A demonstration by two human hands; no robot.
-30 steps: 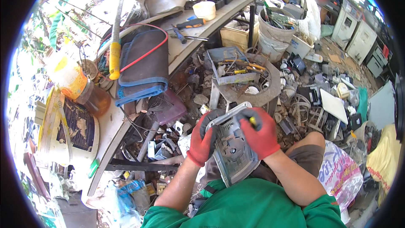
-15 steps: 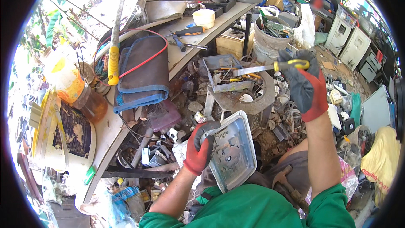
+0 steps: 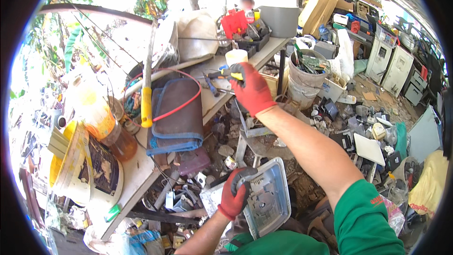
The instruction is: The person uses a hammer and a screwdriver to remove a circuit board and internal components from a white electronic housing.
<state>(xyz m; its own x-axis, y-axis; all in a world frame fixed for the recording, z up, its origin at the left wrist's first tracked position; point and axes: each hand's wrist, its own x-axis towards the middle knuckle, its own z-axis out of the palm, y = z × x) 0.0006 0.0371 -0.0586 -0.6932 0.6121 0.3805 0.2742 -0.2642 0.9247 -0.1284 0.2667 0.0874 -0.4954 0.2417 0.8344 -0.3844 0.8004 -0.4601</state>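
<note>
My left hand (image 3: 235, 190), in a red and dark grey glove, is closed on the near-left rim of a shallow rectangular plastic tray (image 3: 269, 196). The tray is tilted above my lap, with small pale bits on its bottom. Gloved in the same way, my right hand (image 3: 252, 87) reaches over the edge of the workbench (image 3: 264, 56). It grips a flat-bladed tool with a yellow handle (image 3: 236, 74); the blade cannot be made out clearly now. Close by on the bench are a cream cup (image 3: 236, 57) and blue-handled pliers or a similar tool (image 3: 211, 86).
A folded dark mat with blue edging (image 3: 177, 118) and a yellow-handled pole (image 3: 146, 104) lie on the bench. Beyond it stands a bucket of circuit boards (image 3: 306, 80). Scrap parts litter the ground, and a hammer-like tool (image 3: 321, 224) rests by my leg.
My right hand has swung left and forward to the bench with the flat-bladed tool. My left hand still holds the tray. The view has shifted upward.
</note>
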